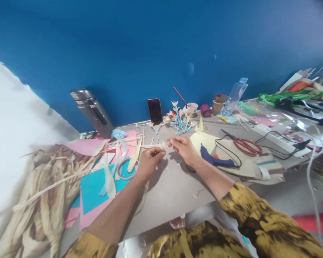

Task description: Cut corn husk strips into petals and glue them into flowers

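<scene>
My left hand [151, 159] is closed in a pinch on a small cream husk flower [163, 146], low over the grey table. Just to its right, my right hand [183, 147] has its thumb and fingertips pressed together; what they hold, if anything, is too small to make out. Behind the hands stands a bunch of pale flowers [181, 123] with light-blue wrapped stems. A single similar flower with a blue stem [158, 132] lies apart, left of the bunch.
Dried corn husks [47, 193] and blue paper [93, 190] lie left. A steel flask [93, 113] and phone [155, 111] stand by the wall. To the right are a blue glue gun [216, 159], red-handled scissors [244, 145], a plastic bottle [234, 96] and a power strip [281, 139].
</scene>
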A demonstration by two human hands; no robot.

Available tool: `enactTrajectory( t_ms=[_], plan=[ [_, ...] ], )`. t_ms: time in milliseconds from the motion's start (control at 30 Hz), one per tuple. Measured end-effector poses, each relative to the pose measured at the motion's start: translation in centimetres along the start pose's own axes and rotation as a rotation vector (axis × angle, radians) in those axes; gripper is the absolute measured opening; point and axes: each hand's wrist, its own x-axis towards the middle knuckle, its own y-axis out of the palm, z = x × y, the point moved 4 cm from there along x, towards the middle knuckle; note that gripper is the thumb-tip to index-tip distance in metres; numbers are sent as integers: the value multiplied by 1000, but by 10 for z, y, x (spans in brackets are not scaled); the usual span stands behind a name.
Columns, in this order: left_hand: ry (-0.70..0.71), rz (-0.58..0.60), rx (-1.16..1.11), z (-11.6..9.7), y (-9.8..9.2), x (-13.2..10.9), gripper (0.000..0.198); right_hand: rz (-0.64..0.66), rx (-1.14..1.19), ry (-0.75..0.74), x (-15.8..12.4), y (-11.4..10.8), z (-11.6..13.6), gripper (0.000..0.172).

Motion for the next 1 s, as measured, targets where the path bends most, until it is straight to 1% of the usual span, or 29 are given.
enactTrajectory(
  t_ms=[67,133,167,200,267,367,433,500,633,867,1000],
  plan=[
    [-8,-17,3,1,-2,1,18,-57,-48,-20,0,-13,8,27],
    [-8,-40,12,2,-5,3,17,-74,-127,-60,-4,-27,17,21],
    [-9,-54,17,1,-6,3,17,-53,-267,-122,-7,-31,23,20],
    [-13,-66,22,1,-7,3,17,-22,-407,-166,-12,-35,26,19],
    [-26,-85,29,0,-8,3,16,72,-692,-200,-24,-39,27,16],
    [-51,-78,60,-2,-8,2,15,253,-1064,-166,-38,-38,17,15],
    [-70,-52,97,-3,-6,1,15,333,-1259,-135,-44,-37,10,17],
    [-96,-24,132,-4,-4,0,17,373,-1378,-109,-46,-35,7,20],
    [-126,17,194,-5,-1,-4,16,390,-1413,-85,-45,-30,5,20],
    [-95,51,334,-15,3,-11,10,384,-1382,-70,-46,-30,0,21],
    [-111,79,344,-13,5,-10,11,335,-1350,-91,-46,-34,-1,20]
  ],
)
